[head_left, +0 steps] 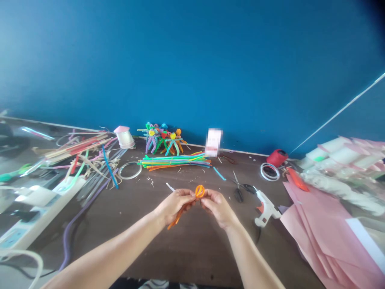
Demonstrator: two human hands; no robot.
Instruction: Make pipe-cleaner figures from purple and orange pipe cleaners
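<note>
Between my two hands is an orange pipe cleaner [199, 191], bent into a small rounded loop at the top, with loose ends trailing down to the lower left. My left hand [181, 200] pinches it just below the loop, the ends passing under the fingers. From the other side, my right hand [215, 205] closes thumb and fingers on the loop's right edge. Beyond the hands lies a bundle of colourful pipe cleaners [177, 161]. Several pipe cleaner figures [164, 140] stand behind that bundle against the blue wall.
Right of my hands lie black scissors [238, 192], a white glue gun [265, 208], tape rolls [270, 171], red thread [277, 157] and pink paper sheets [315, 233]. Leftward are a power strip [45, 208], a purple cord [67, 237], loose sticks [81, 148] and a pink-topped spool [124, 138].
</note>
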